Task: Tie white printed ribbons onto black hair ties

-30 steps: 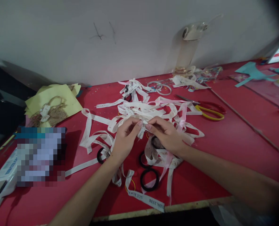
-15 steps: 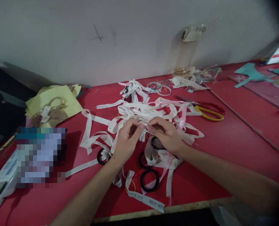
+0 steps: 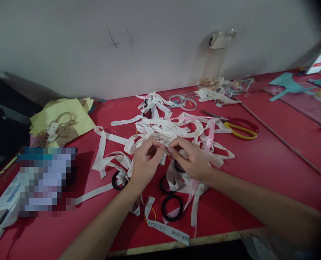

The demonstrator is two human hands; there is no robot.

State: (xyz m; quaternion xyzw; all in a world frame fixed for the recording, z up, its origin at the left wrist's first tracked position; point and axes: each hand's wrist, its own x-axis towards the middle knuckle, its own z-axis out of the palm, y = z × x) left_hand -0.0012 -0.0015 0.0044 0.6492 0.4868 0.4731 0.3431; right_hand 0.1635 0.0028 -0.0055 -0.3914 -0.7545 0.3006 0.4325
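Observation:
My left hand (image 3: 144, 162) and my right hand (image 3: 191, 157) meet fingertip to fingertip over a tangle of white printed ribbons (image 3: 163, 128) on the red table (image 3: 258, 169). Both pinch a piece of the white ribbon between thumb and fingers. Under my hands lie several black rings, one (image 3: 172, 208) in front, one (image 3: 117, 180) to the left. A ribbon end printed "FOR YOU BEST WIS" (image 3: 168, 231) lies near the front edge.
Scissors with red and yellow handles (image 3: 240, 127) lie right of the ribbons. Yellow paper with twine (image 3: 59, 121) sits at the left. A clear holder (image 3: 217, 57) stands against the wall. Clear rings (image 3: 187, 103) lie behind. A thin stick (image 3: 285, 143) crosses the right side.
Both hands have closed tighter on the ribbon piece and drawn together; the short hanging end seen before is now tucked between the fingers.

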